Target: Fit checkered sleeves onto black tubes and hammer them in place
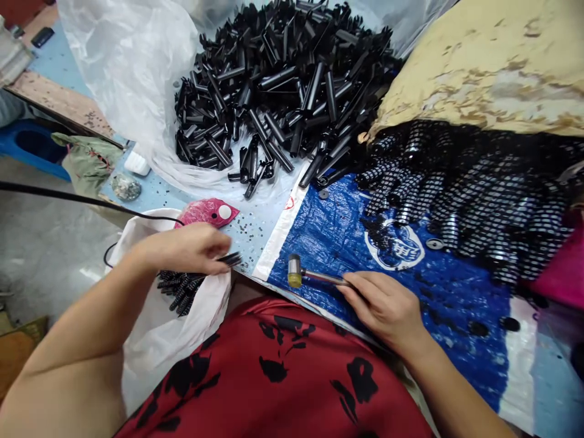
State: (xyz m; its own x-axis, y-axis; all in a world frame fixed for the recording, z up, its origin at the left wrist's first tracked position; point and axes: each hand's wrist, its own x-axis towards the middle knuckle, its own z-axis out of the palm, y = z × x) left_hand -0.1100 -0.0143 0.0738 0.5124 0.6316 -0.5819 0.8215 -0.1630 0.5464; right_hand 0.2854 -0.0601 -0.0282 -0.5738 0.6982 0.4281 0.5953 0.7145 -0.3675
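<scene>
My right hand (387, 304) is closed round the metal handle of a small mallet (295, 272) with a yellow striking face, held over a blue plastic sheet (314, 237). At the left, my left hand (196, 248) pinches a short black piece (230, 260), blurred, so its exact kind does not show. Below that hand a white bag (150, 347) stands open, with black speckled cylinders (182, 291) inside. A large heap of glossy black tubes (283, 79) with pronged ends lies beyond both hands.
Black perforated cylinders (474, 201) are piled at the right beneath a worn yellow cover (493, 61). A pink packet (207, 213) lies by the bag, near tiny scattered rings. A black cable (82, 198) crosses at left. Clear plastic sheeting (132, 67) surrounds the heap.
</scene>
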